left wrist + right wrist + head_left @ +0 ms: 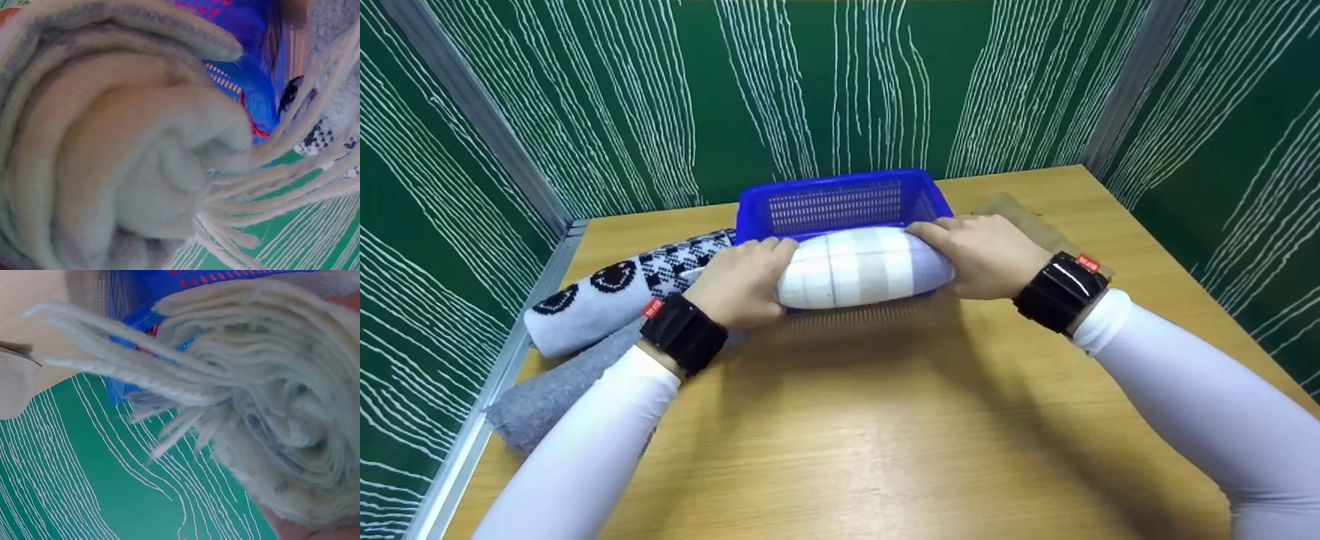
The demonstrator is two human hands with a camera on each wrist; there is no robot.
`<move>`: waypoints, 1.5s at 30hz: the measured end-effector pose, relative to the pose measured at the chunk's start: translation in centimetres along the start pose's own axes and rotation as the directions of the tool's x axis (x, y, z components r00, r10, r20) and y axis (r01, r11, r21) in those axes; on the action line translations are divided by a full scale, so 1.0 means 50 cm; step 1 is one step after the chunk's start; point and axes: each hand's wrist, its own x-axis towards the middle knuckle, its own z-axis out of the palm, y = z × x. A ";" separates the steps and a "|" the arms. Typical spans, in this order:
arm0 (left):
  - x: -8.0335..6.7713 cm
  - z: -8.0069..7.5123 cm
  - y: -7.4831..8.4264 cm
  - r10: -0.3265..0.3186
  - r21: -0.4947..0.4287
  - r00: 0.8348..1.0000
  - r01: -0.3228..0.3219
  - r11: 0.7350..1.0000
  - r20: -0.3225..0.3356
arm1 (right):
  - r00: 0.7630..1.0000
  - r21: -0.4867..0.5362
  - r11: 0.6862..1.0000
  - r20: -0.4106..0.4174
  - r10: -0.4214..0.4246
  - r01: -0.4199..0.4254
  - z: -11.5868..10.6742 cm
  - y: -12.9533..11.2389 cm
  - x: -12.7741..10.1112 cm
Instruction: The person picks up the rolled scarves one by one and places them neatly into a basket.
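Both hands hold a rolled scarf (859, 268), pale lilac-white with a faint grey check, lying sideways between them. The left hand (744, 283) clasps the roll's left end, fingers curled over the top and the thumb side underneath. The right hand (981, 253) grasps the right end the same way, fingers wrapped over the top of the cloth. The roll hangs just above the near rim of a blue plastic basket (840, 201) with perforated walls; whether the scarf touches that rim is hard to tell from the head view, since the roll covers it.

In the left wrist view the spiral end of the rolled scarf (124, 146) fills most of the picture, its fringe strands (292, 185) trailing off to the right, with the blue basket (247, 67) just behind. In the right wrist view the other layered end (281, 405) shows, its fringe (124, 354) fanning to the left across the basket's corner.

Just left of the left hand lies a rolled grey-and-black patterned knit (615, 289) with round smiling faces and a houndstooth band. Below that wrist, partly under the white sleeve, lies a plain grey rolled cloth (559, 386). Beyond the right hand, beside the basket, a tan folded cloth (1027, 217) rests on the wooden table (870, 442). Green panels with white wavy lines (607, 97) stand around the table on three sides.
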 end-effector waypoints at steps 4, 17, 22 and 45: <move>0.007 -0.004 -0.004 0.004 0.000 1.000 -0.004 1.000 -0.006 | 1.000 -0.006 1.000 0.002 0.012 -0.012 -0.003 0.005 0.007; 0.028 -0.016 -0.017 -0.015 0.002 1.000 0.015 1.000 -0.004 | 0.999 -0.004 0.999 0.026 0.048 -0.048 -0.010 0.022 0.032; 0.036 -0.016 -0.022 -0.018 0.013 1.000 0.019 1.000 -0.013 | 0.997 0.000 0.998 0.034 0.063 -0.063 -0.011 0.026 0.039; 0.072 -0.010 -0.045 -0.039 0.054 0.999 0.040 0.998 -0.017 | 0.996 0.003 0.996 0.041 0.084 -0.084 -0.005 0.049 0.069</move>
